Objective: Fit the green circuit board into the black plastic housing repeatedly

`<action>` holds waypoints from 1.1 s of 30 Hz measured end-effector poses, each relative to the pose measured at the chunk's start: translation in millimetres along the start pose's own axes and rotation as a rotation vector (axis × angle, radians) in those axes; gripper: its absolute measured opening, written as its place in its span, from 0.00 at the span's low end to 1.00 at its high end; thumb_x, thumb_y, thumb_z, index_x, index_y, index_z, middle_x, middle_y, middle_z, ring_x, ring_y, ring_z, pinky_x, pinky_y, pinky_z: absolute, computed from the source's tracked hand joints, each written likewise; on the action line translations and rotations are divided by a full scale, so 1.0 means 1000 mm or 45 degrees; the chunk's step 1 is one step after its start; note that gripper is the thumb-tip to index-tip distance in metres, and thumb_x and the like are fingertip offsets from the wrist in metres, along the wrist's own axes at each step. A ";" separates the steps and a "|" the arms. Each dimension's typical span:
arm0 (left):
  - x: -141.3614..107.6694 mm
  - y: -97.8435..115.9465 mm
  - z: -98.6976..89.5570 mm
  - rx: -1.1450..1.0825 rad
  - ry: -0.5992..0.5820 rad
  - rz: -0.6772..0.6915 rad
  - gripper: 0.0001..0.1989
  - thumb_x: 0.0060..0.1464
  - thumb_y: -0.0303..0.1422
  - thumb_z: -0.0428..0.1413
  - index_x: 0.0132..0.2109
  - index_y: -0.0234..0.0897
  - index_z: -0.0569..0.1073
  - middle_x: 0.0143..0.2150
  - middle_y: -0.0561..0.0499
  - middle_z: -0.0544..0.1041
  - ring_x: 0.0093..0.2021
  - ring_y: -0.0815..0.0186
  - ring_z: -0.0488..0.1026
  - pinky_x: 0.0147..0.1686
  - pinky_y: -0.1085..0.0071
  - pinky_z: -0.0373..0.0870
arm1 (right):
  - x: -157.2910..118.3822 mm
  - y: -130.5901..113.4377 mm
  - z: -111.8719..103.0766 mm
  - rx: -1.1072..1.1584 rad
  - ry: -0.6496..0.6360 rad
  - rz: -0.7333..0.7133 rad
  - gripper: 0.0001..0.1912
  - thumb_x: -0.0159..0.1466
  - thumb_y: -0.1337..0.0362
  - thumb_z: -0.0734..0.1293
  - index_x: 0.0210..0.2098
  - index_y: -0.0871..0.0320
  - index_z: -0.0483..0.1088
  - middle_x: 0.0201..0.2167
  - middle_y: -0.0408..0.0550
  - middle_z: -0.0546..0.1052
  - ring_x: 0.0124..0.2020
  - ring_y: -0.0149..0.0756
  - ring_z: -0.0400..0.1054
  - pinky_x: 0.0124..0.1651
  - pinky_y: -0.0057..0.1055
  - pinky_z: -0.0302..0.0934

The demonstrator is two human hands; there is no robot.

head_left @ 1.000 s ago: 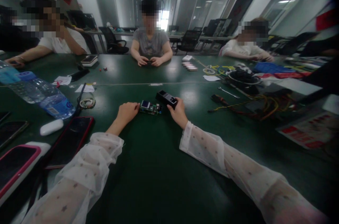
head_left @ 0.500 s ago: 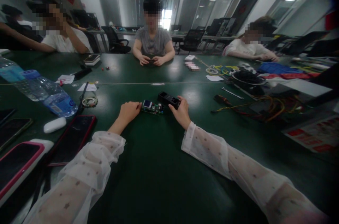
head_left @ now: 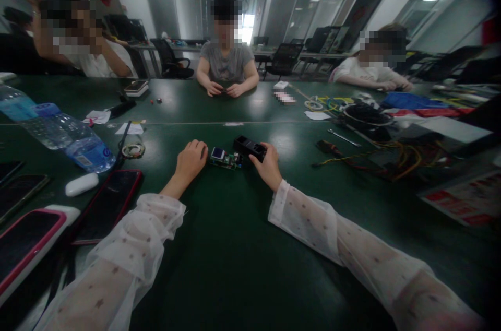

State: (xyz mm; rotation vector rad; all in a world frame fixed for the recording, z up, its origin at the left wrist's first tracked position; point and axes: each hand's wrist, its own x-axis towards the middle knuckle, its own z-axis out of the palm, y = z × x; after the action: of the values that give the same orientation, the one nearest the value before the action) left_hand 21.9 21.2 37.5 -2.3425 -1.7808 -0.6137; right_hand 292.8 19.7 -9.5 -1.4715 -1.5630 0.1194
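Note:
A small green circuit board (head_left: 230, 161) with a little screen lies on the dark green table (head_left: 219, 247). Just left of it my left hand (head_left: 191, 157) rests on the tabletop, fingers stretched forward, holding nothing I can see. Behind the board and to its right is a black plastic housing (head_left: 246, 146) with rectangular openings. My right hand (head_left: 268, 161) grips the right end of that housing between thumb and fingers. The board's right end sits close to the housing; whether they touch I cannot tell.
To the left are a water bottle (head_left: 84, 143), a white case (head_left: 81, 185) and several phones, one red-edged phone (head_left: 109, 205) among them. A wrench (head_left: 344, 138) and tangled wires (head_left: 395, 156) lie right. Across the table sits a person in grey (head_left: 227, 62), with others either side.
My left hand has come off the board's left end, its fingers now extended beside it. My right hand and the housing have stayed put. The person at far left has raised an arm.

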 end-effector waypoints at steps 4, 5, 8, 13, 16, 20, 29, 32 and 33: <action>0.001 -0.007 0.011 -0.010 0.067 0.118 0.22 0.67 0.37 0.44 0.65 0.36 0.63 0.65 0.41 0.66 0.64 0.54 0.62 0.59 0.56 0.65 | 0.000 0.000 0.000 0.018 0.004 -0.018 0.27 0.59 0.61 0.68 0.56 0.59 0.60 0.52 0.60 0.68 0.54 0.54 0.63 0.58 0.56 0.59; 0.002 -0.009 0.014 -0.010 0.050 0.130 0.23 0.67 0.37 0.44 0.65 0.36 0.63 0.66 0.41 0.65 0.65 0.54 0.61 0.60 0.55 0.63 | 0.000 0.000 0.000 0.021 -0.001 -0.019 0.27 0.59 0.62 0.68 0.56 0.59 0.60 0.52 0.60 0.68 0.54 0.54 0.63 0.58 0.56 0.59; 0.003 -0.015 0.020 -0.023 -0.052 0.130 0.21 0.67 0.37 0.43 0.62 0.36 0.68 0.64 0.42 0.68 0.64 0.54 0.62 0.60 0.54 0.64 | 0.000 0.000 -0.001 0.029 -0.018 -0.011 0.29 0.58 0.63 0.69 0.56 0.60 0.59 0.53 0.61 0.68 0.55 0.54 0.63 0.59 0.55 0.58; 0.004 -0.016 0.021 -0.042 -0.115 0.119 0.22 0.67 0.37 0.43 0.61 0.34 0.69 0.63 0.41 0.70 0.63 0.55 0.65 0.59 0.55 0.66 | 0.000 0.000 -0.001 0.045 -0.016 -0.002 0.29 0.57 0.64 0.69 0.56 0.59 0.59 0.53 0.60 0.69 0.55 0.54 0.64 0.58 0.55 0.59; 0.004 -0.015 0.019 -0.047 -0.127 0.109 0.21 0.67 0.37 0.44 0.61 0.35 0.69 0.63 0.41 0.70 0.63 0.55 0.64 0.59 0.55 0.66 | 0.001 0.001 -0.001 0.052 -0.020 0.008 0.28 0.57 0.64 0.69 0.56 0.58 0.60 0.52 0.59 0.69 0.55 0.54 0.64 0.58 0.55 0.59; 0.004 -0.014 0.017 -0.059 -0.130 0.109 0.21 0.67 0.36 0.44 0.62 0.35 0.69 0.63 0.41 0.69 0.63 0.55 0.64 0.60 0.54 0.65 | 0.001 0.003 0.000 0.061 -0.043 0.027 0.25 0.58 0.64 0.69 0.54 0.59 0.62 0.50 0.58 0.70 0.53 0.53 0.65 0.56 0.56 0.61; 0.004 -0.014 0.018 -0.069 -0.131 0.091 0.21 0.67 0.36 0.44 0.61 0.36 0.70 0.63 0.41 0.69 0.63 0.56 0.64 0.59 0.56 0.65 | -0.004 -0.024 -0.014 0.271 -0.028 -0.154 0.29 0.65 0.54 0.65 0.61 0.57 0.56 0.55 0.59 0.68 0.55 0.49 0.66 0.58 0.51 0.63; 0.004 -0.014 0.019 -0.070 -0.120 0.089 0.21 0.67 0.36 0.43 0.60 0.36 0.70 0.62 0.42 0.70 0.63 0.56 0.64 0.60 0.56 0.64 | -0.009 -0.037 -0.019 0.271 -0.116 -0.309 0.29 0.66 0.54 0.64 0.63 0.56 0.55 0.56 0.58 0.68 0.57 0.48 0.66 0.60 0.50 0.63; 0.004 -0.015 0.019 -0.071 -0.115 0.090 0.21 0.67 0.36 0.43 0.60 0.36 0.70 0.62 0.42 0.70 0.63 0.56 0.64 0.60 0.56 0.64 | -0.010 -0.040 -0.020 0.268 -0.157 -0.354 0.29 0.67 0.54 0.64 0.63 0.56 0.55 0.56 0.58 0.68 0.57 0.48 0.66 0.60 0.50 0.63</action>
State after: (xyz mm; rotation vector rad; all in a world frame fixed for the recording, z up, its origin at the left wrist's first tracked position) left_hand 13.4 35.4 19.4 -2.4964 -1.7295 -0.5632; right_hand 275.9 -9.4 21.3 -1.0904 -1.7808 0.2086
